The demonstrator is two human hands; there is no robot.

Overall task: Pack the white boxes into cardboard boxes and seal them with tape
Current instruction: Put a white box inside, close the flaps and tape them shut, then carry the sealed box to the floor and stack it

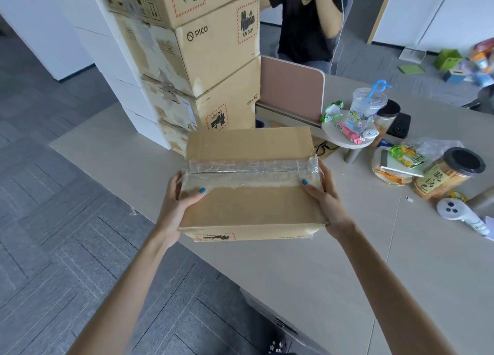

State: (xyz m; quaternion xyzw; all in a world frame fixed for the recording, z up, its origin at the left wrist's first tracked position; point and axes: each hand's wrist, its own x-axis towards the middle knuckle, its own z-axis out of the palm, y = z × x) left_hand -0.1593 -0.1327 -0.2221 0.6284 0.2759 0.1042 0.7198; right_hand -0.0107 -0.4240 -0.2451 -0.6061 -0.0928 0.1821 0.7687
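One long pale table (347, 261) is shown spanning the frame, with a stack of printed cardboard cartons (213, 47) piled at its far left end. A closed cardboard box (248, 210) is held between both hands just in front of the stack, over the table's left edge; whether its underside touches the tabletop cannot be told. The box's left side is gripped by the left hand (184, 194) and its right side by the right hand (324, 194), each thumb laid on the top face and the fingers wrapped down the sides, out of sight. The seam of the top flaps is covered by a wrinkled strip of clear tape (251, 167), run from side to side between the two thumbs. A hazard label (216, 237) is seen upside down on the near face. To the right, well apart from the box, a snack jar (443, 175), a white controller (459, 215) and a clear cup (366, 108) with a blue straw are seen on the table, the cup raised on a small round stand (344, 140).
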